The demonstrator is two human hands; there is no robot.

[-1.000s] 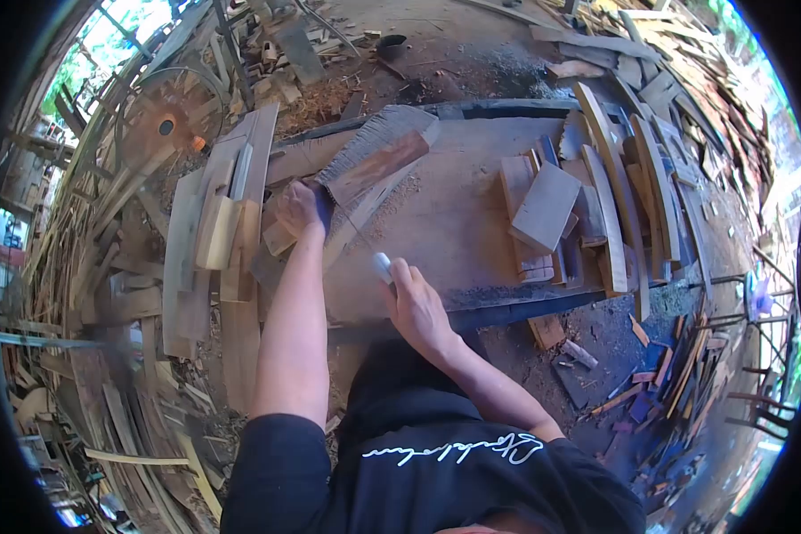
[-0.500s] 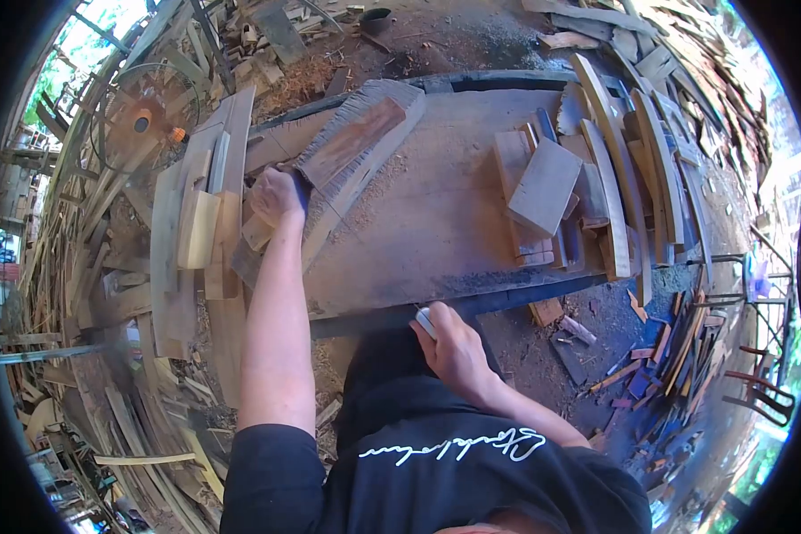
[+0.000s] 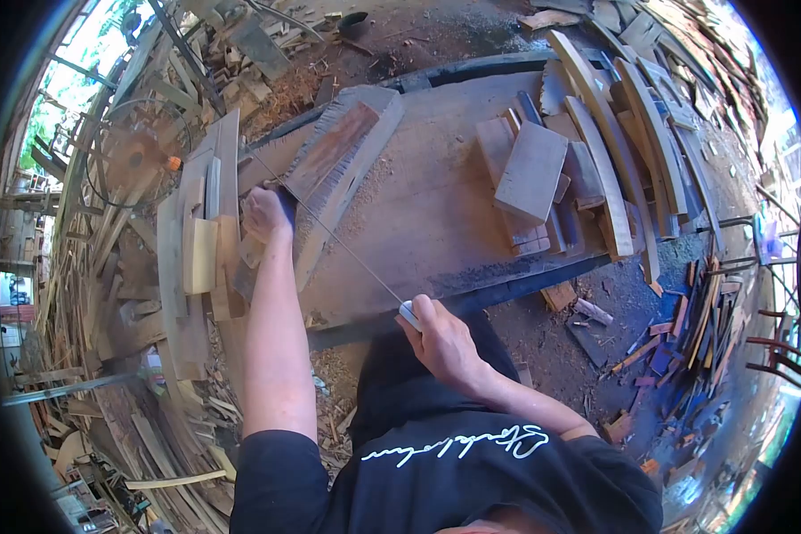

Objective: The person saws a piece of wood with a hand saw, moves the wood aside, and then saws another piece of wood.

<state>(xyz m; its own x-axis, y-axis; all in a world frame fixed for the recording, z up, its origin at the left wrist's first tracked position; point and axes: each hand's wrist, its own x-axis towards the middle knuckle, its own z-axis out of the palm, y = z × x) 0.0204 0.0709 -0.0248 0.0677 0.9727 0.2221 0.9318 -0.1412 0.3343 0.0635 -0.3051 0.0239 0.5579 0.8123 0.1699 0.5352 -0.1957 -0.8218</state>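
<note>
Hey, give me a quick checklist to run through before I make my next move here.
1. Right hand closed around the pale handle: ok.
2. Left hand well clear of the thin rod: not ok; the rod runs close beside it.
3. Left hand holding the wood firmly: cannot tell; it is at the near end, but its fingertips are hidden.
4. Block pile away from the rod: ok, off to the right.
5. Table swept: not ok; shavings lie beside the wood.
</note>
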